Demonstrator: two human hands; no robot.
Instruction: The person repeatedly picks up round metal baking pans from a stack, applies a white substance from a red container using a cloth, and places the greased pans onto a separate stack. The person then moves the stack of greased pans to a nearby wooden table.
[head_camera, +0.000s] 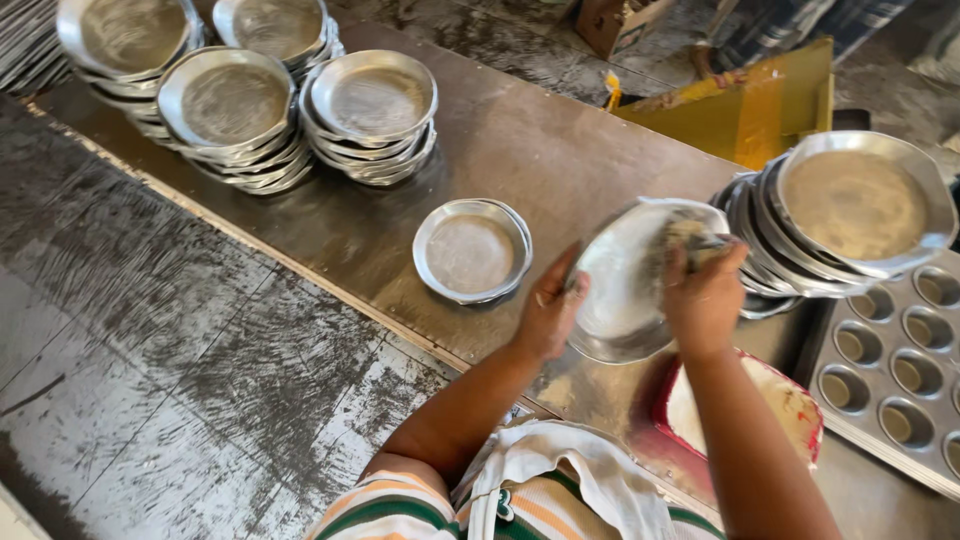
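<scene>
Round metal pan (625, 290), shallow, dull silver, tilted up on edge, inside facing the camera, just right of the single flat pan (471, 250). Greyish wad (690, 238), maybe a cloth, pressed against its upper inside.

The person wears a short-sleeved shirt (400, 505) with orange, white and green stripes. A white cloth (570, 480) is draped over the front of it. Both forearms are bare, without watch or rings.

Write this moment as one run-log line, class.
left hand: holds tilted round metal pan by rim | right hand: presses cloth wad inside pan | nearby: red tub, pan stacks, muffin tray
</scene>
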